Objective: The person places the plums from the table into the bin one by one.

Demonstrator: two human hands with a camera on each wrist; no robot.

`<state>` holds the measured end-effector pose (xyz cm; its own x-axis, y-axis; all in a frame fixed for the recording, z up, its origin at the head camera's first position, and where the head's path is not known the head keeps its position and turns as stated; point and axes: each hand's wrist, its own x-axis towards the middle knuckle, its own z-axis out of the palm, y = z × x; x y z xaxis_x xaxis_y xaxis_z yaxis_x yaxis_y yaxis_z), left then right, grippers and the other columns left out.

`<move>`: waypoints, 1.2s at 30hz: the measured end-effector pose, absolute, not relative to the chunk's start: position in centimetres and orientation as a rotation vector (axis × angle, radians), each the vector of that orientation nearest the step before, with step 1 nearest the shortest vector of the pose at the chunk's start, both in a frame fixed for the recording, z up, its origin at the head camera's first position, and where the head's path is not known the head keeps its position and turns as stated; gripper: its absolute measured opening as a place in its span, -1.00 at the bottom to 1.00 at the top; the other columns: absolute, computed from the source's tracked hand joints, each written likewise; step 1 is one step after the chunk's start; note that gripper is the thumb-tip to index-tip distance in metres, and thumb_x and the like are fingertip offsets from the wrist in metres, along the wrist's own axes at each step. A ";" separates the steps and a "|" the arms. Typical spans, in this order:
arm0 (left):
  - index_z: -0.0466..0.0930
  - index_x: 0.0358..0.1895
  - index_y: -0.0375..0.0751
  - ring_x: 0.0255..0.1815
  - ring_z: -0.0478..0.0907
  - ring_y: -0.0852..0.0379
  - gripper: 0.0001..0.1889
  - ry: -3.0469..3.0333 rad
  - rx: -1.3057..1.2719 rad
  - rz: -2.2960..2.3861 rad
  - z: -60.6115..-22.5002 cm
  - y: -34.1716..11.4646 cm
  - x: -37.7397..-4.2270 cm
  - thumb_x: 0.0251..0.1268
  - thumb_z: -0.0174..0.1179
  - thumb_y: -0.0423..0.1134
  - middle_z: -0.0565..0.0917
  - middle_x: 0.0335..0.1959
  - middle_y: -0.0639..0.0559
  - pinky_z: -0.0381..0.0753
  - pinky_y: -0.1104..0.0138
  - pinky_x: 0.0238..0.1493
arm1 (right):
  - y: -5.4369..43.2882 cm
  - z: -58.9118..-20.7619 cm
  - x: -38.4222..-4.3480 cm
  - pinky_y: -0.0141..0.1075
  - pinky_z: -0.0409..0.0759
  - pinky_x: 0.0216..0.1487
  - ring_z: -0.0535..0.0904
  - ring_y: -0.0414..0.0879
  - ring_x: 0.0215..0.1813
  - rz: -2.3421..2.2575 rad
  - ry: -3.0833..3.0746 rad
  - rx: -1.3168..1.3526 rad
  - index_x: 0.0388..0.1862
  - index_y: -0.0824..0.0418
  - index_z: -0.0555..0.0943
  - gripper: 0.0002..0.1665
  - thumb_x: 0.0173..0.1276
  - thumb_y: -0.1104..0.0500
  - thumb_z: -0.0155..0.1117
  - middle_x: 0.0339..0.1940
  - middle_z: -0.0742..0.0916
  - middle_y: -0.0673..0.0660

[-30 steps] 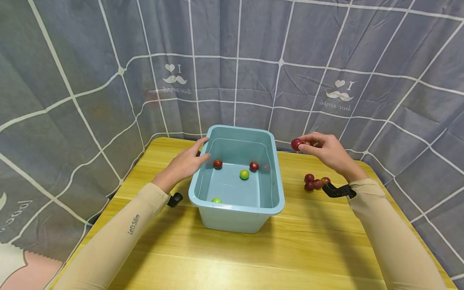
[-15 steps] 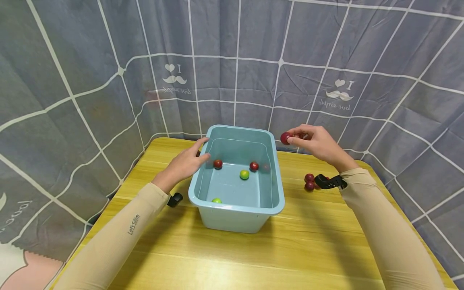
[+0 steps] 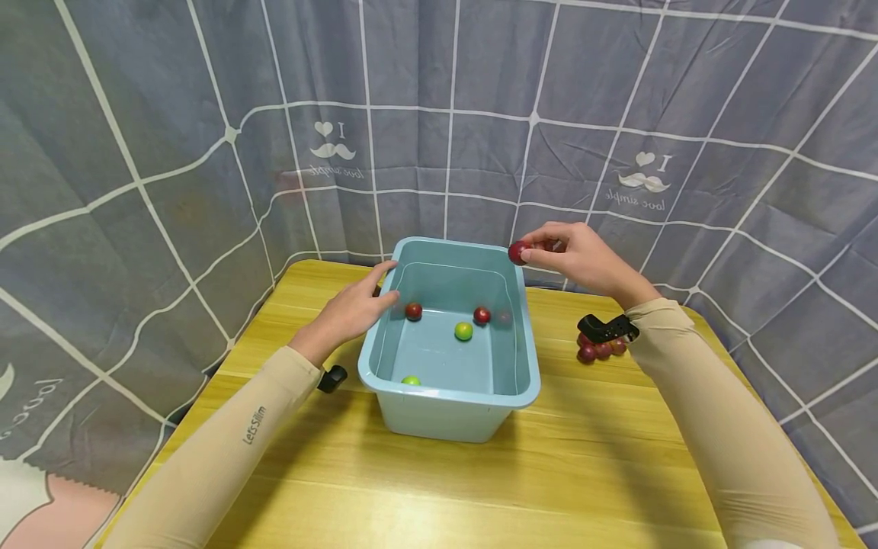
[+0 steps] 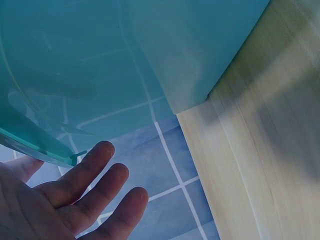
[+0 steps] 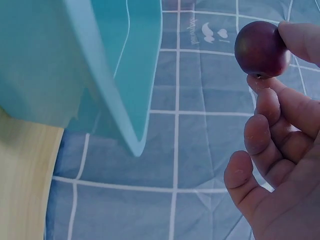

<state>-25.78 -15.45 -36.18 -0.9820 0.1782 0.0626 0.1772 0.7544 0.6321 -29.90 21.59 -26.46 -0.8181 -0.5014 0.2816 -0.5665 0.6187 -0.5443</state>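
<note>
In the head view my right hand (image 3: 583, 255) pinches a dark red plum (image 3: 518, 252) between thumb and fingertips. The plum overlaps the far right corner of a pale blue plastic tub (image 3: 449, 415) in that view. From the right wrist, the plum (image 5: 261, 50) shows whole, its other fingers loosely bent below it. My left hand (image 3: 350, 309) rests at the tub's left rim, thumb over the edge. Several of its fingers (image 4: 95, 192) extend loosely outside the wall. Inside the tub lie two red plums (image 3: 413, 311) and two yellow-green round fruits (image 3: 463, 331).
A cluster of several red plums (image 3: 602, 351) sits on the wooden table (image 3: 439, 496) right of the tub, partly behind the black right wrist strap (image 3: 604, 329). A grey curtain with white lines (image 3: 494, 168) hangs around the table's back and sides.
My right hand has moved left and slightly up with the plum, from beside the tub to its far right corner. The left hand and the tub's fruit stay put.
</note>
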 end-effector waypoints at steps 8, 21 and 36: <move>-0.06 0.62 0.35 0.15 0.59 -0.14 -0.32 2.938 0.298 1.073 -36.2 -15.4 -25.8 0.50 -0.11 0.21 0.56 0.28 -0.14 0.54 -0.13 0.12 | 20.0 -26.1 -30.4 -0.22 0.47 -0.28 0.50 0.01 -0.22 0.979 -2.766 0.917 0.01 0.01 0.74 -0.64 0.42 -0.16 0.30 -0.25 0.67 0.06; -0.06 0.62 0.34 0.14 0.60 -0.15 -0.31 2.946 0.299 1.068 -36.2 -15.5 -25.8 0.51 -0.11 0.21 0.57 0.26 -0.16 0.55 -0.12 0.09 | 17.2 -26.0 -31.2 -0.20 0.43 -0.26 0.48 -0.05 -0.23 0.835 -2.793 1.054 0.05 0.06 0.75 -0.63 0.43 -0.11 0.29 -0.16 0.72 -0.02; -0.03 0.62 0.30 0.11 0.61 -0.14 -0.32 2.970 0.308 1.031 -36.0 -15.2 -25.8 0.51 -0.12 0.22 0.61 0.20 -0.16 0.55 -0.09 0.06 | 14.3 -25.5 -32.1 -0.17 0.53 -0.10 0.55 -0.06 -0.13 0.785 -2.914 1.125 0.06 0.03 0.74 -0.64 0.42 -0.11 0.31 -0.08 0.71 -0.03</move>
